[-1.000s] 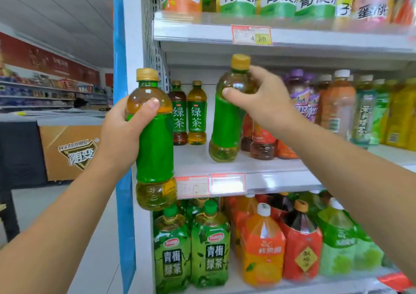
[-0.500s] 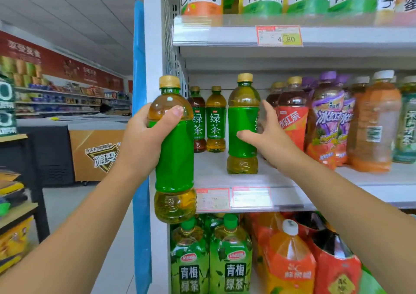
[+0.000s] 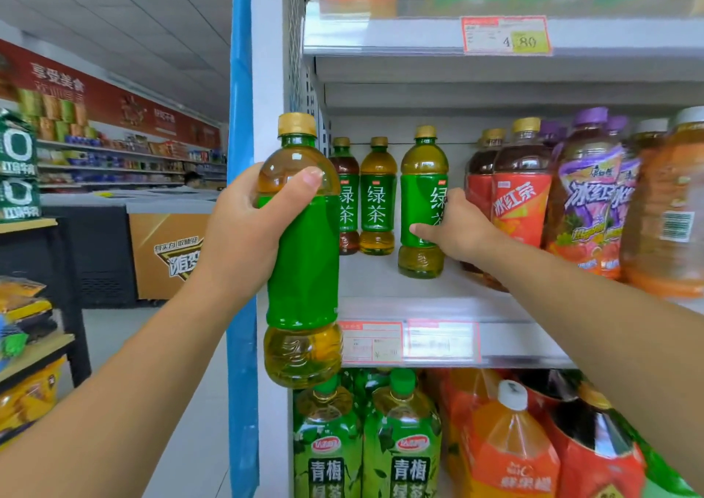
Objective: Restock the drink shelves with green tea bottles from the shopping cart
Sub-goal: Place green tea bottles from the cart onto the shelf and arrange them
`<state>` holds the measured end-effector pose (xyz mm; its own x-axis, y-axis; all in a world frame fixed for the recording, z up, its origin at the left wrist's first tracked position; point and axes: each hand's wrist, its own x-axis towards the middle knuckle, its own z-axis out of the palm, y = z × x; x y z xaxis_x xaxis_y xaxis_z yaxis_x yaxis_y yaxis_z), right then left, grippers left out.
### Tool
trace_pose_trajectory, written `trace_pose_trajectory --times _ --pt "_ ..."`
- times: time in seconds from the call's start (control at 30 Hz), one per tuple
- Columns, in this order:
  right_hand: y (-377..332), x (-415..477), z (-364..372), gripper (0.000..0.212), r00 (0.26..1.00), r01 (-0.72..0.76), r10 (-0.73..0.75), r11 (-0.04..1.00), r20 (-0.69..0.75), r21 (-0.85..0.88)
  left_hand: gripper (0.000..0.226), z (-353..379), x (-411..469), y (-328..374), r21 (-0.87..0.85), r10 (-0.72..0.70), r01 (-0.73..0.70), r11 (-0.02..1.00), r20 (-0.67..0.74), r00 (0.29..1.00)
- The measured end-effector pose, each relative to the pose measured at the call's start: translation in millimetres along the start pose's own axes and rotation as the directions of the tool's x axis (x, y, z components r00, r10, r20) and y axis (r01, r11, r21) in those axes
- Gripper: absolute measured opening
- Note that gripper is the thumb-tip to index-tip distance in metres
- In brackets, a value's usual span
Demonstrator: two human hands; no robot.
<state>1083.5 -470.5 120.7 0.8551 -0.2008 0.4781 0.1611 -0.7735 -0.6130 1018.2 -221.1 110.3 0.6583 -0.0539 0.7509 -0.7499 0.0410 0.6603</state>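
Left of centre in the frame, clamped in the left hand (image 3: 244, 238), thumb across the shoulder: held bottle of green tea (image 3: 303, 269), upright, long axis vertical, gold cap up, base down, in front of the white shelf post (image 3: 268, 78) and off the shelf. Right of centre, standing on the middle shelf (image 3: 438, 307): second green tea bottle (image 3: 423, 208), also upright, cap up, label turned toward the frame's right. Wrapped round its lower label, thumb in front and fingers behind: right hand (image 3: 457, 231). Farther back at its left, two more green-labelled bottles (image 3: 377, 200); just to its right, red iced tea bottles (image 3: 520, 200).
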Motion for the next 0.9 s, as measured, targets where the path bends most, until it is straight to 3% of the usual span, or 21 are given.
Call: trace_pose_trajectory --times 0.17,0.4,0.9 --pt "-1 21 12 0.06 0.998 -0.059 0.056 0.995 -0.037 -0.084 0.044 3 2 -1 0.031 -0.023 0.025 0.999 -0.041 0.999" --pt "15 36 22 0.063 0.998 -0.056 0.057 0.996 -0.017 0.063 0.044 6 2 0 0.066 -0.022 0.026 0.997 -0.068 0.997" --pt "33 71 46 0.072 0.997 -0.071 0.073 0.995 -0.027 0.067 0.027 6 7 -2 0.044 0.114 -0.112 0.993 -0.061 0.992"
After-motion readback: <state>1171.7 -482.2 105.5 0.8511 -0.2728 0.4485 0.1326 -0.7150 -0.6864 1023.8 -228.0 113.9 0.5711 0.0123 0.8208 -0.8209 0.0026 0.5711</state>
